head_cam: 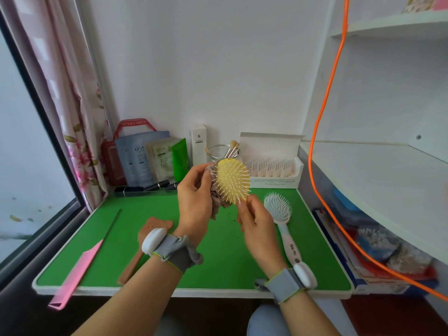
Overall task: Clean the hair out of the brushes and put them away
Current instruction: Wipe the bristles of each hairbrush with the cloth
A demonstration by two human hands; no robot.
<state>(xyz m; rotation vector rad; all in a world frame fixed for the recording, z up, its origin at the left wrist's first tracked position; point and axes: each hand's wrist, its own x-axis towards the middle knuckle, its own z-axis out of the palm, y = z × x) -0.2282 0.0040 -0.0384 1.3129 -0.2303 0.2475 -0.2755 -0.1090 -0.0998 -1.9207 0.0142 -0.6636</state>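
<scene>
In the middle of the frame, the left hand [195,200] grips a grey cloth [218,206] against the yellow brush [234,183]. The right hand [254,219] pinches the brush's bottom end. A blue brush [278,207] lies just right of them. A brown brush [156,224] and a pink comb [77,270] lie lower left on the green table [218,263]. A white box [274,163] stands by the wall.

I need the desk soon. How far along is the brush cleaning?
Nothing looks put away yet. In hand: the yellow brush, held by the right hand while the left hand holds a grey cloth against it. Left: the blue brush, brown brush and pink comb lie on the green table.
</scene>
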